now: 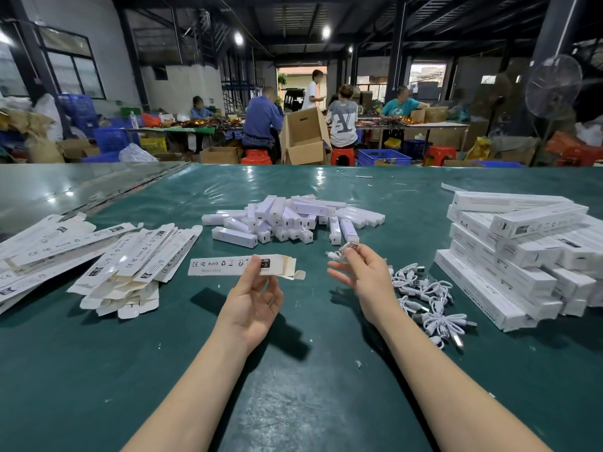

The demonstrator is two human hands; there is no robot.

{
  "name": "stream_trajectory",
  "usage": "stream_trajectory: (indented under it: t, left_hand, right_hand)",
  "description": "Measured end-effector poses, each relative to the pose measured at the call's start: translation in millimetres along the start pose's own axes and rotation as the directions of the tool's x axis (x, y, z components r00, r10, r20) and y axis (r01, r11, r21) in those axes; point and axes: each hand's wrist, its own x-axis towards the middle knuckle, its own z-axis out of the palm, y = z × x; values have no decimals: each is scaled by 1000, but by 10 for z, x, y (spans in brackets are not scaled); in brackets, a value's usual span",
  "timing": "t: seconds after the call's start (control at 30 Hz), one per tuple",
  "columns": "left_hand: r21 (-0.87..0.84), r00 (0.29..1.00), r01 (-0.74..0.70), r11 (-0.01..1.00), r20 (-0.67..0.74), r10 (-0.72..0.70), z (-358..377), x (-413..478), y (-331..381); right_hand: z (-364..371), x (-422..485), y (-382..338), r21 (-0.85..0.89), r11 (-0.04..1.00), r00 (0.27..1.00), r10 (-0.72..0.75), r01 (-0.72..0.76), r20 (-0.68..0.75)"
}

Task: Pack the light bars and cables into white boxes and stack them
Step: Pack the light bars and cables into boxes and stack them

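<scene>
My left hand (253, 296) pinches a long white box (222, 266) near its right end, holding it level above the green table; the end flap hangs open toward the right. My right hand (362, 272) pinches a small coiled white cable (341, 251) at its fingertips, just right of the box's open end. A heap of white light bars (293, 220) lies at the table's middle. Flat unfolded boxes (130, 265) are piled at the left. Packed white boxes (522, 256) are stacked at the right. More coiled cables (427, 298) lie beside my right wrist.
The green table (293, 386) stretches wide in front of me, with small paper scraps on it. Beyond its far edge several people sit at other tables among cardboard cartons (305, 138), blue crates and red stools. A fan (553, 86) stands at the far right.
</scene>
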Motion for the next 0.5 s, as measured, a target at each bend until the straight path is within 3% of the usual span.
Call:
stream_trajectory:
  t: [0.17,0.5]
  left_hand:
    - [7,1000,1,1000,6,-1,-2,-5,-1]
    - [3,999,14,1000,-33,-14,10,16,-1]
  right_hand:
    - [-7,-20,-30,194,978,997,79,-76,-8]
    - [82,-87,-160,299,949,986,49,-96,162]
